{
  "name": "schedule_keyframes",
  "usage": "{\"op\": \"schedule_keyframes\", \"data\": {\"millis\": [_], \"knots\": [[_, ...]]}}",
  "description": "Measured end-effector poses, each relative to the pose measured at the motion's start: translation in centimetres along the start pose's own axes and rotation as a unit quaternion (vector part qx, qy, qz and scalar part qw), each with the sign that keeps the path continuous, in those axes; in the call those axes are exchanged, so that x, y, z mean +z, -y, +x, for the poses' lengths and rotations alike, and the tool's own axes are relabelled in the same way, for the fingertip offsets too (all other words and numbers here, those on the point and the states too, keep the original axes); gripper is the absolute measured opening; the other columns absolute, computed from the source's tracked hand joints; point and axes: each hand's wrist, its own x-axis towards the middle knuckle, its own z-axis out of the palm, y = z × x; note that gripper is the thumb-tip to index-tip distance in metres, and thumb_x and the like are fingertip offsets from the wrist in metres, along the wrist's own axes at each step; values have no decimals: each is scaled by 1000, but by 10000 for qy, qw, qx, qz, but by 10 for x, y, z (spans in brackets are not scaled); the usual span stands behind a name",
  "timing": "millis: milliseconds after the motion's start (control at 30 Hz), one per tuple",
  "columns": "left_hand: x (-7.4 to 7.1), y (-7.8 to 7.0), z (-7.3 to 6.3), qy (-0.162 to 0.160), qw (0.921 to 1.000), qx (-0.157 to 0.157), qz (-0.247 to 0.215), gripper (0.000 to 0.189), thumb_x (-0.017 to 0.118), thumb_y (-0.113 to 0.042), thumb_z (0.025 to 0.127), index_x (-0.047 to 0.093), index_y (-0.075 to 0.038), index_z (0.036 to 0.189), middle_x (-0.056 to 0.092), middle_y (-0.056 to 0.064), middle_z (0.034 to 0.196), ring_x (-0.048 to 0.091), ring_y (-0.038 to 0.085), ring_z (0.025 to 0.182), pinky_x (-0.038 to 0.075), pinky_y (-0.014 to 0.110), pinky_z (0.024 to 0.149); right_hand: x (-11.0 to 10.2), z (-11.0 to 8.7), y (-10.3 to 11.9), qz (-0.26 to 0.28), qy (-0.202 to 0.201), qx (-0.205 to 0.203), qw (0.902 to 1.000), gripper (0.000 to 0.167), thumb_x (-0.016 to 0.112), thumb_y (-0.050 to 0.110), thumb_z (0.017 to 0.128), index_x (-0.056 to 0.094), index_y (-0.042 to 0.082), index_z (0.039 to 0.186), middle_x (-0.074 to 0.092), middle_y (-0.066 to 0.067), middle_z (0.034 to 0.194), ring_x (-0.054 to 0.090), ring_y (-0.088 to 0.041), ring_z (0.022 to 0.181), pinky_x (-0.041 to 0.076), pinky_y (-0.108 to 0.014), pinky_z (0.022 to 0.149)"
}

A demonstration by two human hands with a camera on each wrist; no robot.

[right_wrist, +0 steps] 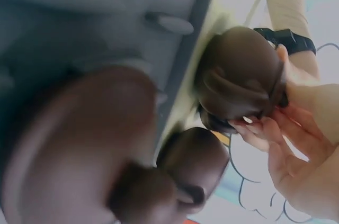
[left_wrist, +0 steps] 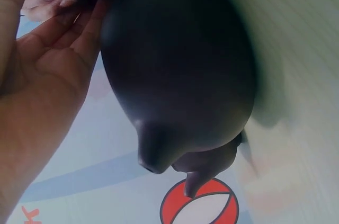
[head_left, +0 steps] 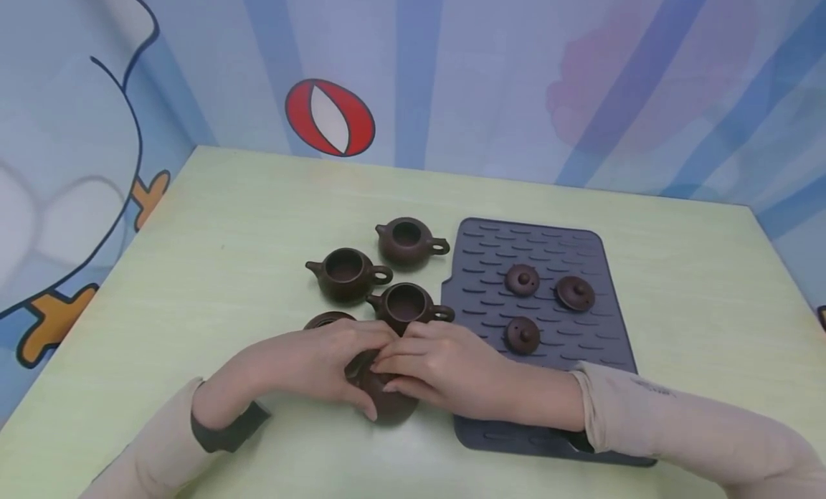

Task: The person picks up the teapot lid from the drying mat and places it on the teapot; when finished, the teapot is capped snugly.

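A dark brown teapot (head_left: pixel 392 404) is between both hands at the near side of the table. My left hand (head_left: pixel 316 359) curls round its left side, with the thumb at the front. Over its top bend the fingers of my right hand (head_left: pixel 445 363), at the lid; their grip is mostly hidden. The right wrist view shows this teapot's body (right_wrist: pixel 238 65) and handle. Partly behind the left hand is another teapot (head_left: pixel 328 317), perhaps the large spouted body (left_wrist: pixel 180 60) in the left wrist view. Three lidless teapots stand beyond: one (head_left: pixel 408 307) close to the fingers, others (head_left: pixel 346 277) (head_left: pixel 405 242) farther back.
A dark grey ridged mat (head_left: pixel 490 248) lies to the right, partly under the right forearm. On it are three teapot lids (head_left: pixel 523 279) (head_left: pixel 576 293) (head_left: pixel 522 335), knobs up. The pale table (head_left: pixel 258 219) meets a painted wall (head_left: pixel 477 90) at the back.
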Motion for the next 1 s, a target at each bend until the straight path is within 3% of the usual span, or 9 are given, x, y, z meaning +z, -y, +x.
{"op": "schedule_keyframes", "data": {"millis": [167, 367, 567, 800, 1000], "knots": [[-2, 1, -1, -112, 9998, 16, -136, 62, 76, -46, 72, 54, -19, 123, 54, -10, 121, 52, 5, 110, 43, 32, 94, -9, -8, -5, 408, 499, 243, 9976, 34, 59, 35, 91, 63, 18, 120, 63, 9, 116, 56, -6, 102, 48, -23, 83], [-17, 3, -8, -127, 9973, -303, -662, 64, 80, -39, 70, 55, -23, 128, 52, -10, 130, 47, 7, 121, 41, 33, 100, -17, -27, -12, 553, 390, 456, 9967, 29, 62, 31, 90, 64, 18, 116, 66, 9, 110, 58, -5, 99, 49, -25, 82], [-35, 19, -20, -384, 9974, -562, -245, 62, 83, -32, 68, 59, -19, 123, 57, -8, 123, 51, 12, 117, 44, 36, 97, -27, -54, -22, 669, 235, 658, 9953, 26, 67, 24, 87, 66, 19, 112, 66, 9, 102, 58, -3, 92, 50, -22, 77], [-43, 38, -30, -209, 9962, -837, -125, 64, 84, -31, 67, 60, -13, 124, 57, -2, 125, 50, 19, 119, 42, 42, 97, -37, -80, -33, 499, 586, 1187, 9899, 32, 71, 30, 82, 67, 21, 113, 65, 11, 109, 60, -6, 100, 51, -28, 83], [-42, 45, -34, -116, 9971, -740, -105, 65, 84, -32, 67, 60, -13, 123, 57, 0, 124, 51, 21, 118, 44, 42, 96, -39, -95, -32, 620, 805, 1643, 9812, 34, 75, 31, 78, 69, 21, 109, 65, 12, 107, 60, -5, 98, 52, -27, 82]]}}
